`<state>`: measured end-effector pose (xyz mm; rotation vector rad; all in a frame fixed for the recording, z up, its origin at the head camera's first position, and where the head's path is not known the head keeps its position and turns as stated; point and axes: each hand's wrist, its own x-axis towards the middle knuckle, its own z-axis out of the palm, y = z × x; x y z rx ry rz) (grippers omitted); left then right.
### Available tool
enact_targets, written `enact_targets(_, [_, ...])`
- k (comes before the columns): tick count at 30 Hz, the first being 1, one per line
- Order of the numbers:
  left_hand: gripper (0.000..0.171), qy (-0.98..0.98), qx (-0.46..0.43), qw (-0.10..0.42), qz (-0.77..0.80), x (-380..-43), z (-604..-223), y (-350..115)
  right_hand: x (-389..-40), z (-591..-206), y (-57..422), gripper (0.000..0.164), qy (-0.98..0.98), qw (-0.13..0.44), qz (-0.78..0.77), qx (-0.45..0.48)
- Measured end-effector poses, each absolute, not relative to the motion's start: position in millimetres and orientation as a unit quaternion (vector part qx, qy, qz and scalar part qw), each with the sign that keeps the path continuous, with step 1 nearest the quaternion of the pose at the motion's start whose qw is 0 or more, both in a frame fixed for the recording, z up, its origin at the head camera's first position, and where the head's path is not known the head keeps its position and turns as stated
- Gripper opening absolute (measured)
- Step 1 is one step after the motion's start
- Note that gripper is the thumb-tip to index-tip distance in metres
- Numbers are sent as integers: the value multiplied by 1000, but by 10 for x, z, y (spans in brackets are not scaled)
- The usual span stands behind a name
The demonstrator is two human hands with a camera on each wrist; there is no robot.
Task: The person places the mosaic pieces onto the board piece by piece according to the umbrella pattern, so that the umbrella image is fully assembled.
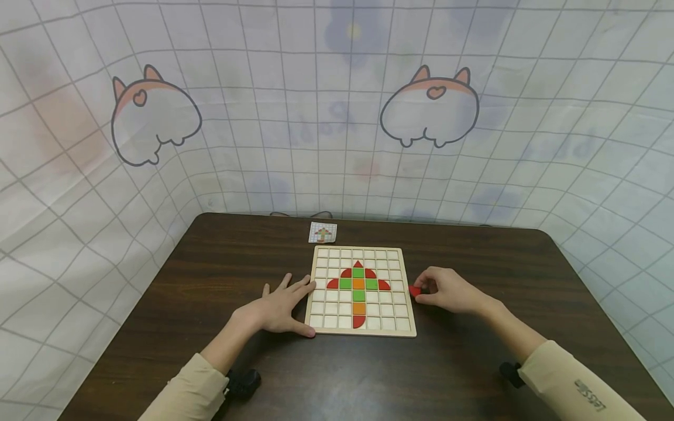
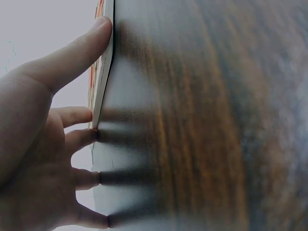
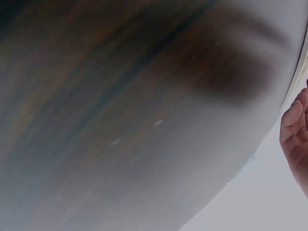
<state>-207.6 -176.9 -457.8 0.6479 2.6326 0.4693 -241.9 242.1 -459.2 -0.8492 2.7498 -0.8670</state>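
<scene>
A square wooden grid board [image 1: 322, 323] lies on the table, with red, green and orange pieces forming a plane-like figure. My left hand [image 1: 276, 307] is spread at the board's left side, its thumb and some fingers touching the edge. In the left wrist view the left thumb [image 2: 72, 60] presses along the board's rim [image 2: 103, 79]. At the board's right edge my right hand [image 1: 447, 290] pinches a red piece [image 1: 415, 290] between thumb and fingers. The right wrist view catches only part of the right hand [image 3: 296, 139]; the piece is mostly out of that view.
Behind the board lies a small pattern card [image 1: 322, 233] printed with a similar figure. The dark wooden table [image 1: 237, 245] meets a white grid-patterned curtain [image 1: 295, 164] at its back and sides.
</scene>
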Motion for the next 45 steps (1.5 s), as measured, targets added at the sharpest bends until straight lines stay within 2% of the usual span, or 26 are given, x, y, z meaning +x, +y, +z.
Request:
enact_targets(29, [110,939,225,192,174,-2068,-4587,-1754,-2323,-4536,1554,18,868,92,-278,-400])
enact_targets(45, [109,937,232,194,175,-2077,-4581,-1751,-2250,-4540,1217,16,861,117,-266,-417])
